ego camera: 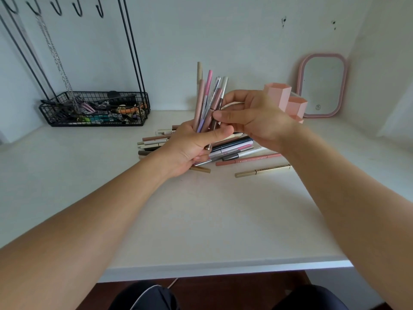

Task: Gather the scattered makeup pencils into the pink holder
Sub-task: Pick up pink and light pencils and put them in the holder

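- Head view: the pink holder (288,101), a cluster of hexagonal cups, stands at the back of the white desk (201,209), partly hidden behind the right hand (252,121); its inside cannot be seen.
- Left hand (192,148) grips an upright bunch of makeup pencils (206,104); the right hand pinches a brown one in that bunch.
- More loose pencils (237,148) lie piled below the hands.
- Behind the holder leans a pink mirror (323,86); a black wire basket (93,110) of clutter sits far left.
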Motion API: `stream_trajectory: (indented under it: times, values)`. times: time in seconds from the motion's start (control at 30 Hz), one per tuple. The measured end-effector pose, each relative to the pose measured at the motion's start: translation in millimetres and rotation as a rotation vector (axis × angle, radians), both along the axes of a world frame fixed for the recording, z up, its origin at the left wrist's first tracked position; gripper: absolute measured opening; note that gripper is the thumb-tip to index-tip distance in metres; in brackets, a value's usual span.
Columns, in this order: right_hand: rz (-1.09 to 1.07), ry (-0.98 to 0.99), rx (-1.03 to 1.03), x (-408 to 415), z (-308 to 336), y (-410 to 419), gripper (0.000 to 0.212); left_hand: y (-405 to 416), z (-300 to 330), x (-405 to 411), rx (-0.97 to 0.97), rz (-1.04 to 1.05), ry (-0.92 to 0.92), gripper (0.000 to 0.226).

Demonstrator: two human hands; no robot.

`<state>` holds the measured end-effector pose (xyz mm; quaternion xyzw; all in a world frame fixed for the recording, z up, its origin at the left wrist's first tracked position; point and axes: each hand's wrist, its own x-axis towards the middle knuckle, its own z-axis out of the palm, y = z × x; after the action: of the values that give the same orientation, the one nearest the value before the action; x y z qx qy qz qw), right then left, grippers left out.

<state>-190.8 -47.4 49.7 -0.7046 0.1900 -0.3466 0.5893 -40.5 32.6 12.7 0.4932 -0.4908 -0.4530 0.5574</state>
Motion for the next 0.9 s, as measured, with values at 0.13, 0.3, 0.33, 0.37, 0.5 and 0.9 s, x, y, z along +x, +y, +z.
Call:
stream_trajectory:
  times: [0.13,0.3,0.33,0.37,0.5,0.9]
  values:
    - [0.055,0.002,-0.016,7,-8,1,0.031,1,-1,-3,-0.01,0.002,-0.048,0.016]
    - [0.01,-0.018,-0.072,8,-11,-2,0.032,-1,-1,-2,0.021,0.031,-0.134,0.027]
    - [-0.023,0.003,-0.096,7,-10,-2,0.029,-1,-1,-1,0.021,0.044,-0.144,0.032]
    - [-0.064,0.037,-0.135,7,-8,-2,0.028,-2,0,-1,0.018,0.05,-0.139,0.036]
    - [-0.227,0.174,-0.236,-4,1,-8,0.032,-4,4,2,0.009,0.063,-0.096,0.046]
    - [-0.087,1.058,-0.674,-34,0,-36,0.013,-2,8,8,0.066,-0.001,0.152,0.038]
